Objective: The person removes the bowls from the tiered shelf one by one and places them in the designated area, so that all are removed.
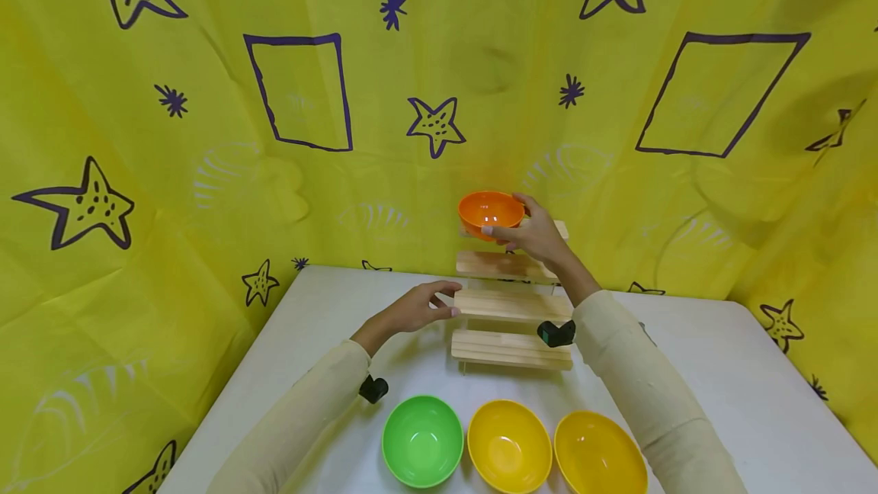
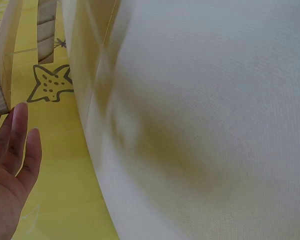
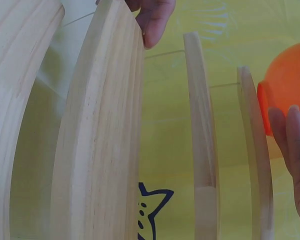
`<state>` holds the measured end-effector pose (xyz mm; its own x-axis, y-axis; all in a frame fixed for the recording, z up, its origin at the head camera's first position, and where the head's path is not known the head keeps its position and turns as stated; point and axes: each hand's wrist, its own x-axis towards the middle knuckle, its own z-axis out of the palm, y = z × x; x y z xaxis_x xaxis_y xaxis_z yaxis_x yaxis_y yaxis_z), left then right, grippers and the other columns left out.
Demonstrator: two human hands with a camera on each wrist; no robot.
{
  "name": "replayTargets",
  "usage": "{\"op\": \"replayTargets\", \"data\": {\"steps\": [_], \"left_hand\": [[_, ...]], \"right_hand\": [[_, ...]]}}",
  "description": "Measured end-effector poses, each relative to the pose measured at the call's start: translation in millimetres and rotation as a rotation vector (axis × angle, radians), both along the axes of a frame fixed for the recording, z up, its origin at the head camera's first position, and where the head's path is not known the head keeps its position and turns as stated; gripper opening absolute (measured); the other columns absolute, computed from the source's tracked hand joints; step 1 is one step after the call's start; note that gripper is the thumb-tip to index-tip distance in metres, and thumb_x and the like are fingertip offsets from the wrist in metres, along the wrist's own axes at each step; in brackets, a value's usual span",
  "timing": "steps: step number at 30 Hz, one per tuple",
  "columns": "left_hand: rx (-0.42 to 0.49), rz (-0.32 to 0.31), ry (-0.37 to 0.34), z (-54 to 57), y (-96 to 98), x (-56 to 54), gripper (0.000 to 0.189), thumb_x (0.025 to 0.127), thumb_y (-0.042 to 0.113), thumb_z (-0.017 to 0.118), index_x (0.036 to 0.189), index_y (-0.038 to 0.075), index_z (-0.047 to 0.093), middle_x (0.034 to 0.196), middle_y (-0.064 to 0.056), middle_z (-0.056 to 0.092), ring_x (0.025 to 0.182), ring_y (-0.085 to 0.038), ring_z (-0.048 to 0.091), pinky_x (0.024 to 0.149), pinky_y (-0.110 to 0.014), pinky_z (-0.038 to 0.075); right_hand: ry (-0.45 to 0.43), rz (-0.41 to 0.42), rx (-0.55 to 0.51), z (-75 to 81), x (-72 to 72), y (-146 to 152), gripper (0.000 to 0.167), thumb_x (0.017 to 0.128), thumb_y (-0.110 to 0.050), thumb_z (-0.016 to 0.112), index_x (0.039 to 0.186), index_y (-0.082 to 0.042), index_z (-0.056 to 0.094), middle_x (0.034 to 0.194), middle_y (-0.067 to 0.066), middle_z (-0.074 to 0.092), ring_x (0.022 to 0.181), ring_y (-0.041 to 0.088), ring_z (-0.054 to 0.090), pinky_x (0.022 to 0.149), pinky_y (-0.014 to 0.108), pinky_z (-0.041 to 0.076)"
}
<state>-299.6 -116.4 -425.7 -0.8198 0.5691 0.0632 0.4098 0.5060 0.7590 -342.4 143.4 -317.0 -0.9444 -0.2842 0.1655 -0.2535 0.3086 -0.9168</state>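
Observation:
A small orange bowl is at the top step of a wooden stepped rack. My right hand holds the bowl from its right side, with the thumb at the near side and fingers at the far side. In the right wrist view the orange bowl is beside the farthest plank, with fingers against it. My left hand grips the left end of a middle step between thumb and fingers. The left wrist view shows its fingers at the plank's end.
Near the front of the white table stand a green bowl, a yellow bowl and a darker yellow bowl in a row. A yellow patterned cloth hangs behind the rack and at both sides.

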Motion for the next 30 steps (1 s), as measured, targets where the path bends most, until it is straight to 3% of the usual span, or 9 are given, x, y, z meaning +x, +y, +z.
{"op": "replayTargets", "data": {"steps": [6, 12, 19, 24, 30], "left_hand": [[0.003, -0.001, 0.004, -0.1, 0.1, 0.3, 0.051, 0.100, 0.026, 0.065, 0.146, 0.010, 0.051, 0.142, -0.016, 0.055, 0.114, -0.028, 0.064, 0.085, -0.033, 0.056], [-0.008, 0.004, 0.001, -1.5, 0.0, -1.0, 0.053, 0.099, 0.027, 0.066, 0.147, 0.012, 0.050, 0.143, -0.014, 0.055, 0.115, -0.027, 0.064, 0.086, -0.032, 0.056], [-0.015, 0.013, -0.003, -1.4, -0.3, -0.7, 0.053, 0.099, 0.027, 0.067, 0.147, 0.012, 0.050, 0.143, -0.014, 0.055, 0.115, -0.027, 0.064, 0.086, -0.032, 0.055], [-0.016, 0.009, 0.005, -0.3, -0.4, 0.3, 0.053, 0.099, 0.027, 0.066, 0.147, 0.011, 0.050, 0.143, -0.015, 0.055, 0.115, -0.027, 0.064, 0.086, -0.033, 0.056], [-0.009, 0.005, 0.003, 0.0, -0.1, 0.8, 0.053, 0.099, 0.026, 0.066, 0.147, 0.010, 0.050, 0.144, -0.016, 0.055, 0.115, -0.028, 0.064, 0.086, -0.033, 0.056]], "right_hand": [[0.012, 0.010, 0.006, 1.1, 3.1, 7.3, 0.102, 0.087, -0.031, 0.080, 0.162, -0.010, 0.013, 0.153, 0.024, 0.032, 0.078, 0.015, 0.075, 0.070, 0.031, 0.061], [0.034, 0.009, 0.045, 1.5, 7.9, 17.1, 0.101, 0.087, -0.030, 0.080, 0.162, -0.011, 0.015, 0.158, 0.020, 0.031, 0.100, 0.031, 0.070, 0.079, 0.042, 0.061], [0.059, 0.019, 0.080, -1.5, 15.3, 31.9, 0.099, 0.087, -0.029, 0.079, 0.162, -0.011, 0.016, 0.160, 0.018, 0.029, 0.105, 0.040, 0.066, 0.075, 0.035, 0.061], [0.060, 0.043, 0.082, -3.7, 22.0, 42.1, 0.098, 0.088, -0.027, 0.079, 0.162, -0.012, 0.016, 0.160, 0.018, 0.029, 0.118, 0.043, 0.060, 0.077, 0.030, 0.060], [0.062, 0.075, 0.077, -8.1, 29.7, 52.2, 0.096, 0.089, -0.020, 0.078, 0.161, -0.012, 0.016, 0.161, 0.016, 0.028, 0.114, 0.044, 0.062, 0.077, 0.033, 0.061]]}}
